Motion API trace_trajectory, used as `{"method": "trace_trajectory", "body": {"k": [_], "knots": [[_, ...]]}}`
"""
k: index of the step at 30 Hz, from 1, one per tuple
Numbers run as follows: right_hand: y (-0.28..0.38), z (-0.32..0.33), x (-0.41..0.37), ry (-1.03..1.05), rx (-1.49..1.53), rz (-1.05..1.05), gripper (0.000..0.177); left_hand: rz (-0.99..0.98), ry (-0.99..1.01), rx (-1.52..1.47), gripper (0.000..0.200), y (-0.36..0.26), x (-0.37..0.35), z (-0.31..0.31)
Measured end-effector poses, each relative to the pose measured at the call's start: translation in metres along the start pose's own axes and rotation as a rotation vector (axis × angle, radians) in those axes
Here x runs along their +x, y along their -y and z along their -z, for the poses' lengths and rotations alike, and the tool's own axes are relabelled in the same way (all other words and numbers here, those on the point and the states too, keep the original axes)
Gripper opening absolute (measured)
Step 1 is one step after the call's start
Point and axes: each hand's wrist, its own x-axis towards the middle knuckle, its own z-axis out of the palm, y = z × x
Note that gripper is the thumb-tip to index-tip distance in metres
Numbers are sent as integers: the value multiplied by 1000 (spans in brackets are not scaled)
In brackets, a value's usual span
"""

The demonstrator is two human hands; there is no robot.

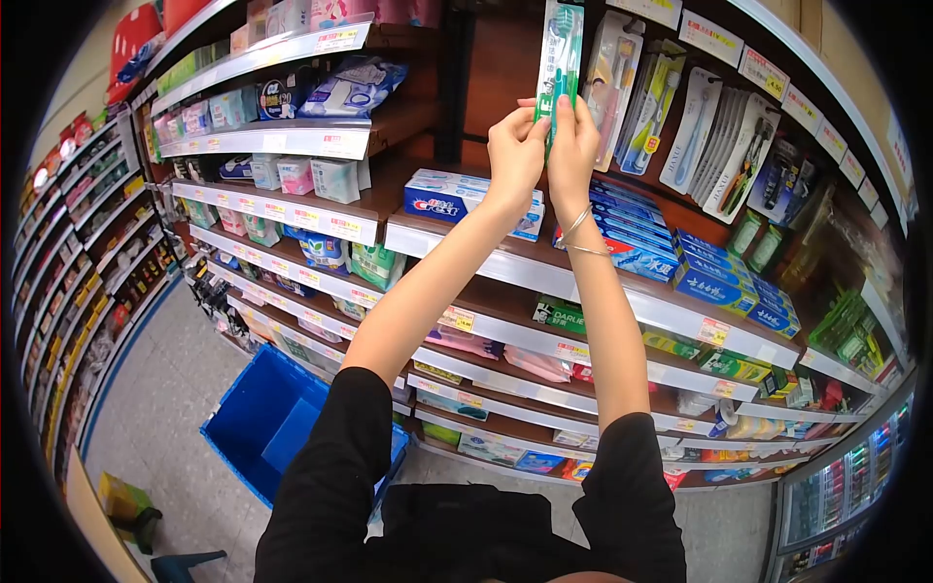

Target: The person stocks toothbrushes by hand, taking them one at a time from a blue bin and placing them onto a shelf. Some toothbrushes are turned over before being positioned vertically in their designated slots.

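Note:
Both my hands are raised in front of the shelf, closed round the lower part of a packaged green toothbrush (pixel 564 49) that stands upright in its blister card. My left hand (pixel 517 155) pinches the card from the left side. My right hand (pixel 571 146), with bangles at the wrist, grips it from the right, its thumb lying on the front. Right of the card hang more packaged toothbrushes (pixel 653 112) in rows on hooks. Below my hands lie toothpaste boxes: a Crest box (pixel 437 197) on the left and blue stacked boxes (pixel 632 238) on the right.
A blue plastic bin (pixel 255 408) stands on the floor at lower left. Tiered shelves carry packets (pixel 340 92) and boxes, with price labels along their edges. Another stocked shelf (pixel 87 243) lines the far left. A glass-fronted cooler (pixel 846 486) is at lower right.

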Motion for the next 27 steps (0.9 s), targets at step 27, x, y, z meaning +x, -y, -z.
{"method": "trace_trajectory", "body": {"k": [27], "knots": [[42,-11,-9,52,183,-72,31,-41,136,-72,17,-34,-15,12]]}}
